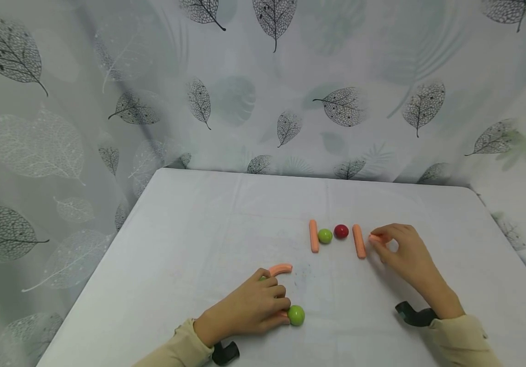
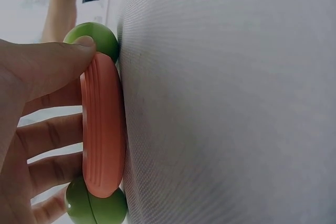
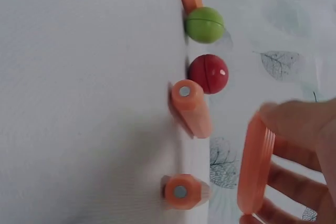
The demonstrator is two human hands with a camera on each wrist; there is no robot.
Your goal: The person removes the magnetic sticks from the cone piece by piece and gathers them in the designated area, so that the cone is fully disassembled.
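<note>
My left hand (image 1: 255,306) is low over the table, thumb and fingers around a ridged curved orange stick (image 2: 103,124). A green ball (image 1: 296,315) sits at the thumb end, with another green ball (image 2: 96,203) at the opposite end. A second curved orange stick (image 1: 281,269) lies just beyond the left fingers. My right hand (image 1: 402,252) pinches a curved orange stick (image 3: 255,163), raised off the table. To its left are a straight orange stick (image 1: 359,241), a red ball (image 1: 341,231), a green ball (image 1: 325,235) and another straight stick (image 1: 314,235).
Another orange stick (image 3: 186,191), a silver disc on its end, stands out in the right wrist view; the right hand covers it in the head view. The white table (image 1: 189,229) backs onto a leaf-patterned curtain (image 1: 244,102). Dark bands (image 1: 414,313) circle both wrists.
</note>
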